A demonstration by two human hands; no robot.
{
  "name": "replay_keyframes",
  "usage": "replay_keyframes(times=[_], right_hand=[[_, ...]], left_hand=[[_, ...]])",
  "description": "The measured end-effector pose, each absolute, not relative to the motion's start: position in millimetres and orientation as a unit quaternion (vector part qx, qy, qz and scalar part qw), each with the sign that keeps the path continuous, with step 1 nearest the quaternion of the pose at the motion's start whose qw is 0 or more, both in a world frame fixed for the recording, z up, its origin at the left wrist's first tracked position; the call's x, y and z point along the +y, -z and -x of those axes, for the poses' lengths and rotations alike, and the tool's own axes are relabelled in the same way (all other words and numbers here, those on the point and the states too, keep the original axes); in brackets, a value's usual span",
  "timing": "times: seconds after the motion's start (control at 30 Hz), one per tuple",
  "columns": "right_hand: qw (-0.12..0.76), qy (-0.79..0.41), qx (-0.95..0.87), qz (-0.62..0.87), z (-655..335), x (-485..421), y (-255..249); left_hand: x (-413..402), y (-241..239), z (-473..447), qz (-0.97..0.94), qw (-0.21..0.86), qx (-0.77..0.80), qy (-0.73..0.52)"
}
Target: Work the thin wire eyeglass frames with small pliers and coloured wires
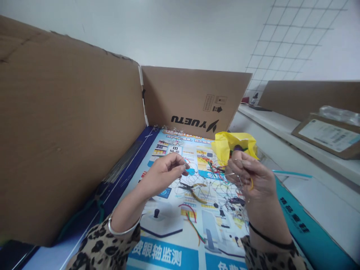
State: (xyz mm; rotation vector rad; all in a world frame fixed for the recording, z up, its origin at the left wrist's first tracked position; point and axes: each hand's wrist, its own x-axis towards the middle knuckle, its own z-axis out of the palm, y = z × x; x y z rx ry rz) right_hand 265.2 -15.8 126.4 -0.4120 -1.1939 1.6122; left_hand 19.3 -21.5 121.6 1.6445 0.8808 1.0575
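Observation:
My left hand [165, 173] is raised over the printed poster, thumb and fingers pinched together; whatever sits between the tips is too small to make out. Across from it, my right hand [251, 174] is closed around thin silvery wire [231, 174], with a yellow strand [251, 183] looping out at the palm. A dark purple rounded thing [238, 148] shows just above its fingers; whether the hand grips it, I cannot tell. Between and below both hands lies a pair of pliers [194, 190] with yellow handles, amid tangled fine wire [225, 191].
Red and green wires [195, 227] lie on the poster [163, 225]. Behind my right hand sits a yellow plastic bag [234, 140]. Cardboard walls [84, 112] stand left and behind. A teal box [298, 213] and a white ledge [281, 122] with a parcel [329, 133] are at right.

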Motion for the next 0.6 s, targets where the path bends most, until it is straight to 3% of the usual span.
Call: replay_keyframes(times=[0.6], right_hand=[[0.543, -0.691, -0.435, 0.195, -264.3, -14.4, -125.1]], left_hand=[[-20.4, -117.2, -22.0, -0.634, 0.566, 0.316, -0.422]])
